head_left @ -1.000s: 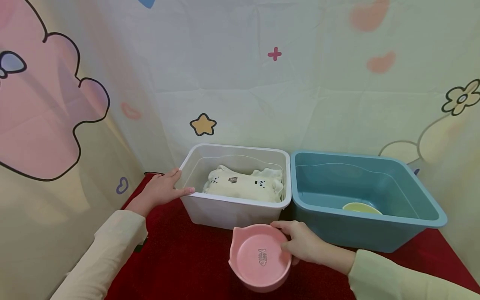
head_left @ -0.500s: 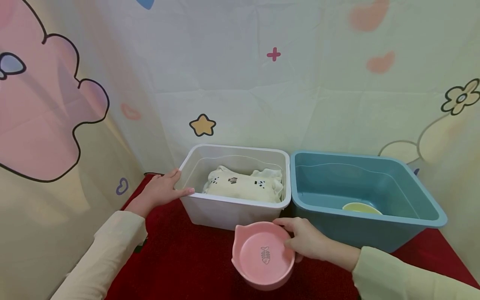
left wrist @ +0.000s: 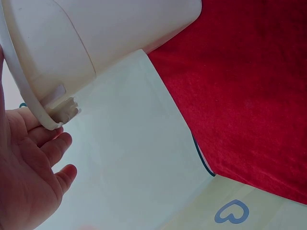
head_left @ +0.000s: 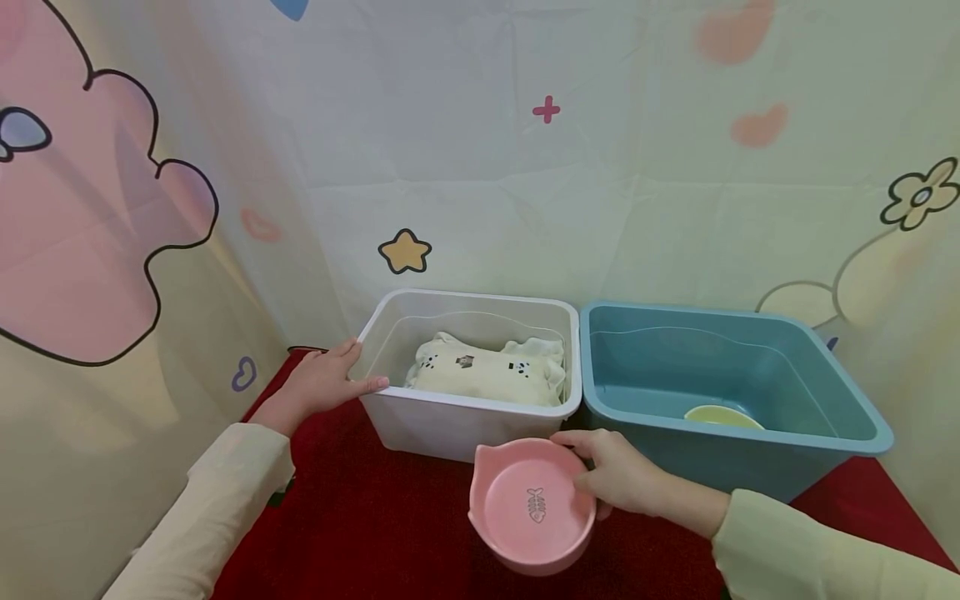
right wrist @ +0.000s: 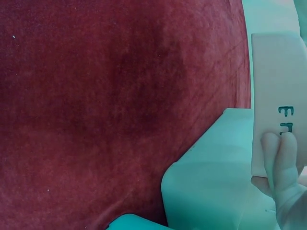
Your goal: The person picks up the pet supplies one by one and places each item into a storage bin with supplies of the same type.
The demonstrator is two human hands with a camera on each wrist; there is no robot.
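Note:
In the head view, my right hand [head_left: 624, 475] grips the right edge of a pink cat-eared bowl [head_left: 517, 500], thumb inside the rim. A fishbone drawing marks its bottom. The bowl is held above the red cloth in front of the bins. The right wrist view shows fingers [right wrist: 287, 158] against the bowl's outer side [right wrist: 273, 76], which carries dark letters. My left hand [head_left: 318, 379] holds the left front corner of a white storage bin [head_left: 465, 425], with fingers under its rim [left wrist: 21, 79] in the left wrist view. Inside that bin lies a cream pillow [head_left: 480, 372] with small animal prints.
A blue storage bin [head_left: 675, 454] stands right beside the white one, with a yellow-green round thing [head_left: 723, 416] partly hidden inside. Red cloth [head_left: 360, 517] covers the table. A printed curtain [head_left: 480, 200] hangs close behind both bins.
The pink bowl has shifted slightly right and up toward the bins in my right hand. My left hand has stayed on the white bin's corner.

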